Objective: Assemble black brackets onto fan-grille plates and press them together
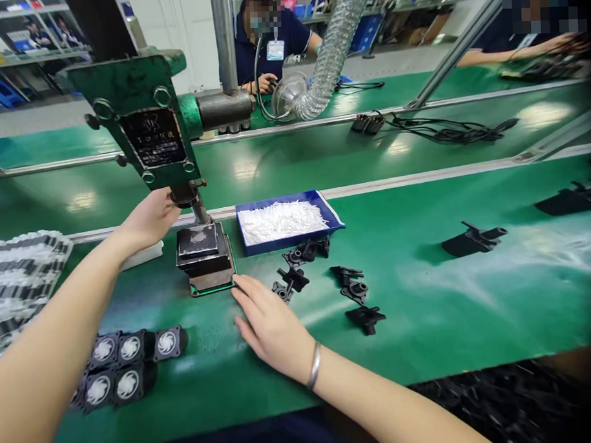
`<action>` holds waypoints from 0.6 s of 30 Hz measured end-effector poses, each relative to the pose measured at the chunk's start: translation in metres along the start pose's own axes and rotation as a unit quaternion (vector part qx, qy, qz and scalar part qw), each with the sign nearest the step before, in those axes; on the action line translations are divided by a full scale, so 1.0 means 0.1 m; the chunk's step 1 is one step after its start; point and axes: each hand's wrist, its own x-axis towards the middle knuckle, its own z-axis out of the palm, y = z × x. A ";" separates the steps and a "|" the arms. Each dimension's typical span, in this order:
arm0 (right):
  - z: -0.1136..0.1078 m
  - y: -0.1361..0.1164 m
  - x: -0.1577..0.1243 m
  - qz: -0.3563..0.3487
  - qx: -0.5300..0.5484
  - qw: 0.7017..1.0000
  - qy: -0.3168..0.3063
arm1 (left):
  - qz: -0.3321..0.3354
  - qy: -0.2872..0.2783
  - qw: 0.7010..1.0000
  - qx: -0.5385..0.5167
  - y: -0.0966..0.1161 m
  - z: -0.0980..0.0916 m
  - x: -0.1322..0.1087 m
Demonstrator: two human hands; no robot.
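A green bench press (149,133) stands before me, its ram above a dark metal block (202,254) on a base plate. My left hand (152,217) reaches to the left side of the press, near the collar of the ram; its fingers are hidden behind the metal. My right hand (275,329) rests low over the bench with fingers stretched out, the fingertips at the right corner of the block's base. Nothing shows in its palm. Right of the block lie several loose black plastic parts (353,290) with square flanges and short stubs.
A blue tray (258,248) of thin white pieces sits behind the block. At lower left are rows of black square housings with white rotors (130,347). More housings lie in a white-and-black stack (21,283). A person (274,35) works across the bench, beside a flexible duct (335,52).
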 end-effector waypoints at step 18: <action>-0.13 0.19 -0.40 0.102 0.165 0.979 -0.053 | 0.085 -0.129 0.955 0.255 0.53 0.60 -2.11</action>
